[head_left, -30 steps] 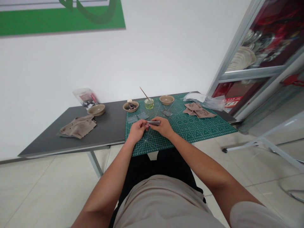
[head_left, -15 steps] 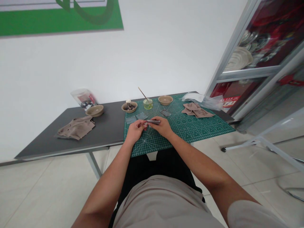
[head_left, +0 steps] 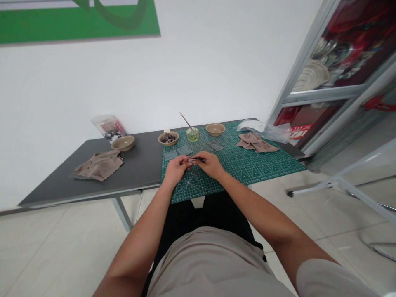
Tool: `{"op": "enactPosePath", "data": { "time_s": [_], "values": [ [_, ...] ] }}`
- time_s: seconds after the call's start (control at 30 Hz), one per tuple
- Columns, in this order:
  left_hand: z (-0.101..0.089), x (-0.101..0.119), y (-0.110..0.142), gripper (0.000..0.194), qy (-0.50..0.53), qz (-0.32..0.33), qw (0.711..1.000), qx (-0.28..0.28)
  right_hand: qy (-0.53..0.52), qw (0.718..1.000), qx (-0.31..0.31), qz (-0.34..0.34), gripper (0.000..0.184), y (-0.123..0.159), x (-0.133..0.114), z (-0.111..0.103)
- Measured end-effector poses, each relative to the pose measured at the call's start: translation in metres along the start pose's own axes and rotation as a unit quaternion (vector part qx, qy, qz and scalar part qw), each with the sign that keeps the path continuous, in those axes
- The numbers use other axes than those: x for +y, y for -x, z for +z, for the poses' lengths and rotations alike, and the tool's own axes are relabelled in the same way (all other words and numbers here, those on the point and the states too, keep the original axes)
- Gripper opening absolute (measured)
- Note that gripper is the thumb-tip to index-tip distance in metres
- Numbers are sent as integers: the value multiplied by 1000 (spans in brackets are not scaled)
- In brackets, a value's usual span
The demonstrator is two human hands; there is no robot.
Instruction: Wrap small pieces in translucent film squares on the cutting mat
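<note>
Both my hands meet over the green cutting mat (head_left: pixel 247 165) on the grey table (head_left: pixel 136 169). My left hand (head_left: pixel 175 169) and my right hand (head_left: pixel 209 164) are closed on a thin grey flat piece (head_left: pixel 197 159), held edge-on between the fingertips just above the mat. Two grey squares (head_left: pixel 177 152) lie on the mat just beyond my left hand. Another small grey piece (head_left: pixel 215 146) lies further back on the mat.
Along the back stand a bowl of dark bits (head_left: pixel 168 137), a small glass of yellow-green liquid with a stick (head_left: pixel 192 134), an empty tan bowl (head_left: pixel 215 129) and another bowl (head_left: pixel 123 142). Tan cloths lie left (head_left: pixel 99 165) and right (head_left: pixel 254 142). A glass cabinet (head_left: pixel 334 70) stands right.
The grey piece has turned more edge-on between my fingers and looks thinner. Both hands stay in the same spot over the mat.
</note>
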State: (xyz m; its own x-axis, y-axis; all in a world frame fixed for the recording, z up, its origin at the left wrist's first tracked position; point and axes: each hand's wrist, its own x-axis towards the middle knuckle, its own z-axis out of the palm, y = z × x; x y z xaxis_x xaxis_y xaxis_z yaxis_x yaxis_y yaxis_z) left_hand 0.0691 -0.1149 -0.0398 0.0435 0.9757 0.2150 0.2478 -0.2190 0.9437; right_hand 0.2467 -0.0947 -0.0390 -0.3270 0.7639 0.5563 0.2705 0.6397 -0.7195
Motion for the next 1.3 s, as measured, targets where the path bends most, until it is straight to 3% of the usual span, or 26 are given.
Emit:
{"op": "enactPosePath", "data": {
  "time_s": [0.23, 0.47, 0.63, 1.1, 1.3],
  "values": [
    [0, -1, -2, 19, -21, 2, 1000, -16, -9, 1000, 18, 16, 8, 3, 0, 0],
    [2, -1, -4, 27, 84, 27, 996, 1, -7, 995, 85, 47, 13, 3, -1, 1],
    [2, 0, -3, 26, 70, 42, 996, 29, 20, 992, 100, 81, 11, 1, -1, 0],
    [1, 5, 0, 29, 21, -22, 998, 55, 30, 998, 13, 45, 12, -1, -2, -1],
    [-1, 11, -1, 25, -4, -37, 999, 18, -6, 998, -12, 63, 15, -2, 3, -2]
  ]
}}
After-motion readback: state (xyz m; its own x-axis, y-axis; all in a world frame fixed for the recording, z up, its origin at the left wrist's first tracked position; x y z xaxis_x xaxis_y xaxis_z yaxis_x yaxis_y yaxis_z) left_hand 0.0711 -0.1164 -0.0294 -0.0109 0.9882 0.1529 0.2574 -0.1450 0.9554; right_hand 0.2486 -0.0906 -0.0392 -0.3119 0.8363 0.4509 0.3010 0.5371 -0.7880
